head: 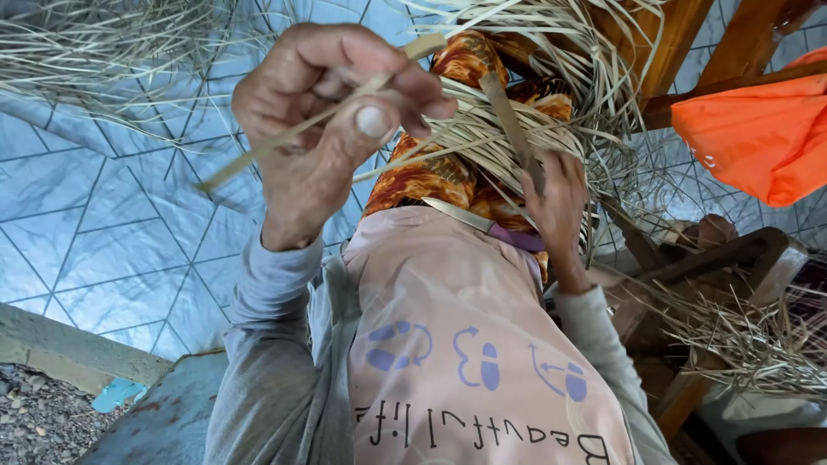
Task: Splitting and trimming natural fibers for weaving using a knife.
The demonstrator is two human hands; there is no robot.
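Observation:
My left hand (323, 138) is raised close to the camera, with its fingers pinched on a long thin pale leaf strip (284, 138) that runs diagonally across it. My right hand (558, 215) is lower, over my lap, gripping a wider flat strip (510, 116) that rises out of a bundle of dried strips (482, 138). A knife with a pale blade (457, 213) and a purple handle (517, 238) lies at that hand, against my pink shirt. The bundle rests on orange patterned cloth (431, 176) across my lap.
Loose dried strips (77, 52) cover the pale blue tiled floor (103, 224) at upper left. Wooden furniture legs (689, 43) and an orange bag (758, 138) are at upper right. More dry strips (749, 336) lie at right. A step edge with gravel (43, 413) is at lower left.

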